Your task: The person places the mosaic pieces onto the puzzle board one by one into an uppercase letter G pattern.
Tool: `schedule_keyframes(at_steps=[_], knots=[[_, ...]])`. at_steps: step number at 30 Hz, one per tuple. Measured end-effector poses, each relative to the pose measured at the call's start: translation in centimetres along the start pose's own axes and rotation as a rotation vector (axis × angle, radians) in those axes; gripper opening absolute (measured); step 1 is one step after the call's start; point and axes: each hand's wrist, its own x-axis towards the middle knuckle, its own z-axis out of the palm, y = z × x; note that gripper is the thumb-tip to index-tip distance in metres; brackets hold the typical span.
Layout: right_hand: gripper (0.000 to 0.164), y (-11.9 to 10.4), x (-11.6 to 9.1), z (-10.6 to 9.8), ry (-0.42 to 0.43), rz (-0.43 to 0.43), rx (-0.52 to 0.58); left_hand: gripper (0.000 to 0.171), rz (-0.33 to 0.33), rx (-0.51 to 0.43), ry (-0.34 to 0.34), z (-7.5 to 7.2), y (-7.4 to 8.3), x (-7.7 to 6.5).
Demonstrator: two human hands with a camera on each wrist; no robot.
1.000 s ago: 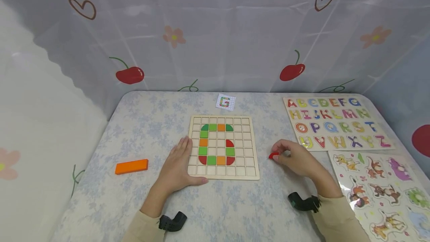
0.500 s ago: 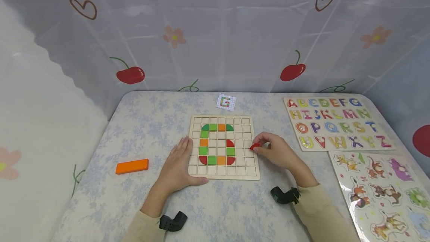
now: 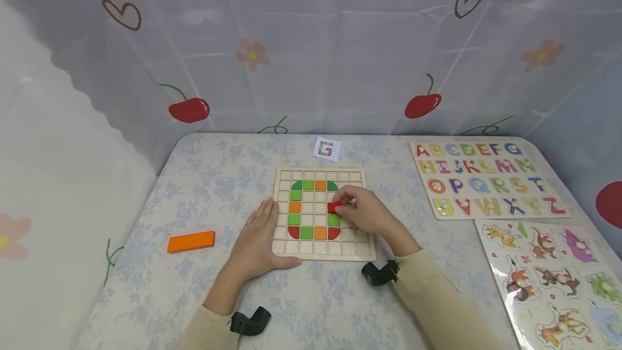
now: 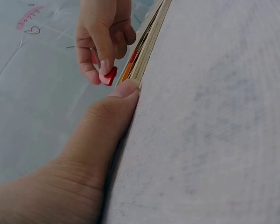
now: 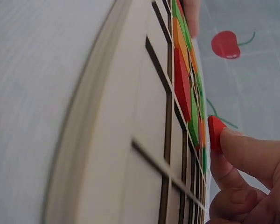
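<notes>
My right hand (image 3: 365,210) pinches a small red block with a curved edge (image 5: 215,133) between thumb and fingers, over the right part of the wooden grid board (image 3: 359,250). In the right wrist view the block is held clear above the grid. From the head it overlaps the spot by the green square (image 3: 333,220). My left hand (image 3: 256,236) rests against the board's left edge, fingers straight and thumb along the near edge. Green, orange and red pieces lie in the cells, forming a rounded outline.
Behind the board lies a small card with a coloured G (image 3: 326,148). An orange bar (image 3: 191,241) is on the table to the left. An alphabet puzzle (image 3: 486,180) and an animal puzzle (image 3: 529,255) lie along the right side.
My right hand has carried the red block leftward from the table beside the board to over the grid. The left hand has stayed at the board's edge.
</notes>
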Motion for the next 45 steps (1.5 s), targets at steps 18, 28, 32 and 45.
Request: schedule_keyframes(at_steps=[18,28,32,45], knots=[[0.005,-1.5,1.5,2.3,0.02,-0.042,-0.127,0.139,0.022,-0.012,0.022,-0.2,0.2,0.2],[0.013,-1.5,0.8,2.5,0.014,-0.047,-0.191,0.138,0.014,-0.002,0.003,0.0,0.0,0.4],[0.016,-1.6,-0.2,2.6,0.023,-0.065,-0.189,0.138,0.014,0.001,0.002,0.1,0.0,0.4],[0.028,0.4,-3.4,1.9,0.092,-0.047,-0.055,0.137,0.003,0.002,0.007,0.2,-0.3,0.3]])
